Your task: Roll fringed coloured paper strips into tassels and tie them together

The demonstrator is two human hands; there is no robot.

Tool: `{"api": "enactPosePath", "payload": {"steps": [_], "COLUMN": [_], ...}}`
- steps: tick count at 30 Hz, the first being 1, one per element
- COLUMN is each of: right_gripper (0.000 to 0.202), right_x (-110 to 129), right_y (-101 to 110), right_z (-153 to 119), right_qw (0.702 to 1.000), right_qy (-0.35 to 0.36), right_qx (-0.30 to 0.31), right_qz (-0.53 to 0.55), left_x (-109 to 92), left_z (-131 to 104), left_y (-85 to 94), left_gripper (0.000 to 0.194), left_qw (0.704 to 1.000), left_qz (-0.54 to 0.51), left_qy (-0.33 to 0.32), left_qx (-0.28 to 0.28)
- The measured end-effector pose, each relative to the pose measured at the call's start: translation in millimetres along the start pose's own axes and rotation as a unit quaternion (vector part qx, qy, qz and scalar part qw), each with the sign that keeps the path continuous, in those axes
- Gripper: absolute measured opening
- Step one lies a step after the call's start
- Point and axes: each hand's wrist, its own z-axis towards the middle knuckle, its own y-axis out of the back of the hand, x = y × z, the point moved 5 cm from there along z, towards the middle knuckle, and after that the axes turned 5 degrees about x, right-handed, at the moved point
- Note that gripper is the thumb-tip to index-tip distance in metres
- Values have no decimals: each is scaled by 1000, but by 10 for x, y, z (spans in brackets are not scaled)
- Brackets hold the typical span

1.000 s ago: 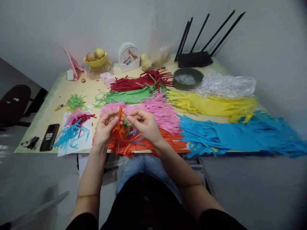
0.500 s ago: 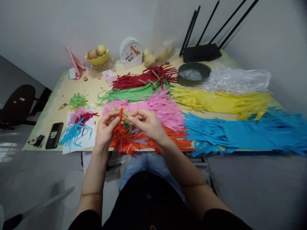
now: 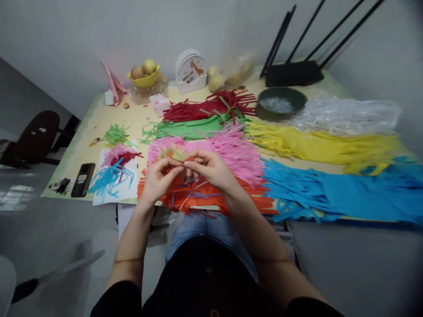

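Head view: left hand [image 3: 158,178] and right hand [image 3: 211,168] meeting fingertip to fingertip at the tabletop's [image 3: 99,121] near edge, both pinching a small strip bundle [image 3: 172,153], raised clear of the orange strips [image 3: 205,196] for working. Pink strips [image 3: 231,149] just behind.

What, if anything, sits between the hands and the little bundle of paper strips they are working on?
Nothing visible does. The left hand and right hand both already pinch the small orange and green paper-strip bundle, held above the fringed orange paper sheet at the table's near edge.
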Motion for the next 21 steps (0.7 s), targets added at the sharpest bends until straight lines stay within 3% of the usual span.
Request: {"api": "enactPosePath", "payload": {"steps": [3,6,10,12,13,15,16,17,18,21], "right_gripper": [32,25,32,39,41,43,43,43,42,39], "right_x": [-45,-35,2,-15,-30,-61,-76,-88,-97,-116], "right_y": [39,32,133,197,221,253,263,269,271,255], "right_z": [-39,-47,-50,-55,-55,-59,-67,-76,-85,-98], "right_qw": [997,993,976,957,954,955,956,957,958,961], "right_qy": [-24,0,86,107,106,97,94,93,95,102], "right_qx": [-21,-51,-195,-242,-250,-248,-247,-245,-244,-237], "right_qz": [-73,-106,53,118,131,131,127,122,116,96], "left_x": [28,56,76,112,155,318,433,563,703,1081], "left_z": [-58,-132,-231,-248,-240,-193,-171,-172,-180,-218], "left_y": [-20,-57,-80,4,111,501,781,1090,1351,1843], "left_gripper": [8,7,8,8,9,12,13,10,9,25], "left_qw": [998,991,989,987,987,987,982,964,945,928], "left_qz": [67,129,149,144,141,155,177,213,238,248], "left_qy": [-15,-22,-5,-16,-23,-25,-15,7,27,47], "left_qx": [-3,5,27,63,71,18,-58,-159,-223,-275]}}
